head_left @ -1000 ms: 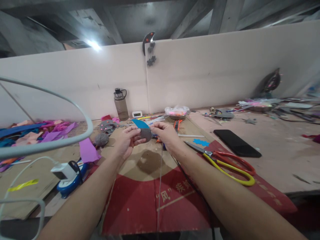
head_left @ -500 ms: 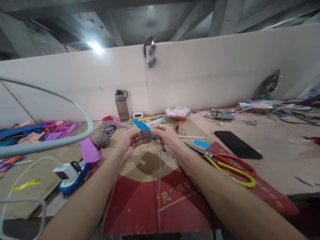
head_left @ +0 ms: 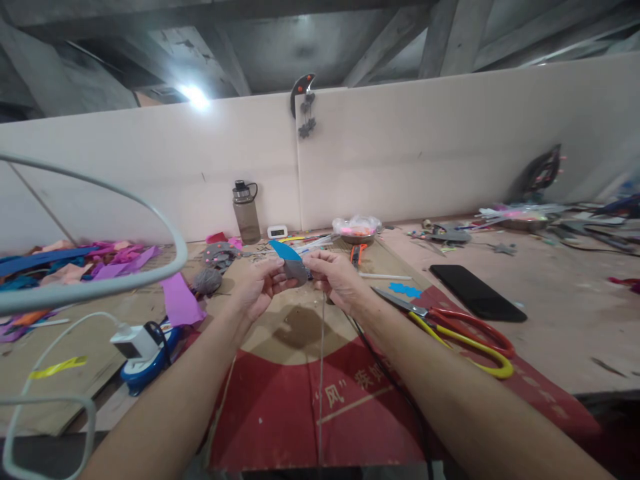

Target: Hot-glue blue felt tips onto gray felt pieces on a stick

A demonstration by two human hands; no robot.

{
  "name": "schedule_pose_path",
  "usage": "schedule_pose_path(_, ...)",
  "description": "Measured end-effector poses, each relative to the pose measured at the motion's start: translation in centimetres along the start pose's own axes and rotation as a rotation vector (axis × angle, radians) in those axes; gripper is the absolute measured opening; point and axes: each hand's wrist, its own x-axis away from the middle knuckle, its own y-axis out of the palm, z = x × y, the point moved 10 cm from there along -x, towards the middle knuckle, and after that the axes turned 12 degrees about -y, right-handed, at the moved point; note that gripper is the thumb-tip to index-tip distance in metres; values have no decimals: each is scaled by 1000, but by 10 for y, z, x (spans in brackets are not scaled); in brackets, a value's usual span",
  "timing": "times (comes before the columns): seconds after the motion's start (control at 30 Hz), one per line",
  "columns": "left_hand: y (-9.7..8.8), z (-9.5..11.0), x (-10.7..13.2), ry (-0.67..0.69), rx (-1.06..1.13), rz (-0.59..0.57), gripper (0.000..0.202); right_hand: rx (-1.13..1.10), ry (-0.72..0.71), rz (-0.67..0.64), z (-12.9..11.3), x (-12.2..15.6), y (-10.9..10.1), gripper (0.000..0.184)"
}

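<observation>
Above the middle of the cardboard, my left hand (head_left: 267,281) pinches a curved grey piece (head_left: 296,271), which looks like felt, with a pointed blue piece (head_left: 286,251) standing up from it. My right hand (head_left: 333,273) is closed, thumb and fingertips together at the grey piece's right edge. Whatever is between those fingertips is too small to make out. A thin grey strand (head_left: 321,373) runs down from below my right hand over the red printed cardboard (head_left: 280,413). Scissors (head_left: 425,312) with red and yellow handles lie by my right forearm, near a blue scalloped cutout (head_left: 405,290).
A phone (head_left: 477,292) lies at the right. Behind the hands are a bottle (head_left: 246,213), an orange cutter (head_left: 357,255) and a bowl (head_left: 357,233). Grey yarn (head_left: 207,281), coloured scraps (head_left: 120,260) and a power strip (head_left: 150,370) sit left, with a pale curved tube (head_left: 165,233) nearer.
The whole view has shifted slightly. Both hands keep almost the same hold on the grey and blue piece, with hardly any movement of the fingers.
</observation>
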Motion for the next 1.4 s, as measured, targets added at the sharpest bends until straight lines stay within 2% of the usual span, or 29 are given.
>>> schedule_pose_path(0.13, 0, -4, -4, -24, 30, -43, 12, 5, -21, 31, -2, 3, 5, 25)
schedule_pose_path(0.27, 2, -8, -7, -47, 60, -68, 13, 30, -56, 139, -3, 4, 2, 25)
schedule_pose_path(0.43, 0, -6, -8, -16, 58, -44, 12, 33, -70, 163, 0, 3, -1, 26)
schedule_pose_path(0.6, -5, -19, -15, -65, 15, 21, 9, 168, -73, 198, 10, 3, -9, 20)
schedule_pose_path(0.73, -9, -17, -11, 44, 60, 143, 11, 219, -94, 268, 12, 2, -19, 17)
schedule_pose_path(0.87, 5, -16, -5, 99, 50, 77, 22, 198, -83, 311, 12, 1, -25, 15)
schedule_pose_path(1.0, 4, -16, -3, 135, -131, 147, 31, 199, -87, 327, 11, 1, -27, 19)
schedule_pose_path(1.2, -1, -2, 4, 337, -290, 263, 30, 106, -85, 280, 8, 2, -19, 24)
schedule_pose_path(1.3, 3, 3, 8, 389, -307, 247, 26, -19, -52, 212, 9, 3, -9, 24)
schedule_pose_path(1.4, 11, 4, 9, 366, -321, 196, 26, -99, -50, 174, 7, 3, -3, 24)
